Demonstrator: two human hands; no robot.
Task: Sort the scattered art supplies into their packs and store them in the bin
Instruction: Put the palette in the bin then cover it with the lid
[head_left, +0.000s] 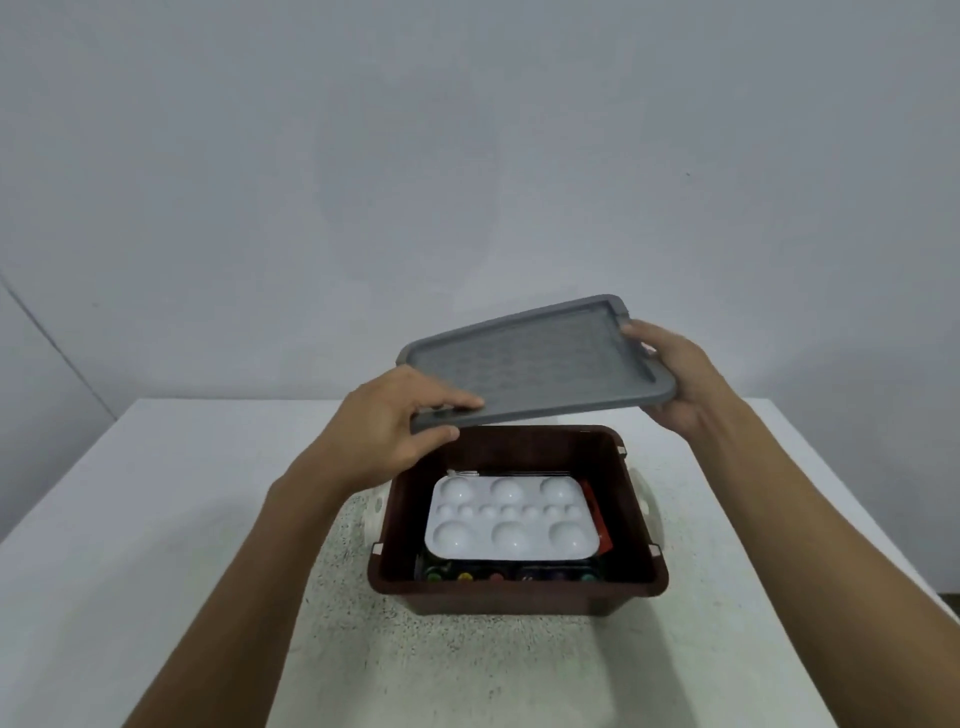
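1. The lid (535, 364) looks like light, stiff plastic, perhaps slick; its opposite edges suit a two-handed hold.
2. The left hand (384, 421) and right hand (675, 374) each pinch an edge, thumb on top, fingers curled beneath.
3. Grey, textured and raised at the rim, it hangs tilted between the fingers, above the brown bin (519, 590) and white palette (511, 519).

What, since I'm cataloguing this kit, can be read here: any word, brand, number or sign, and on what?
No text can be read.
On the grey lid: only a raised pattern, no lettering.
On the white palette: nothing.
On the red pack beside it: any print is too blurred to read.
On the paint pots below: too dark and hidden.
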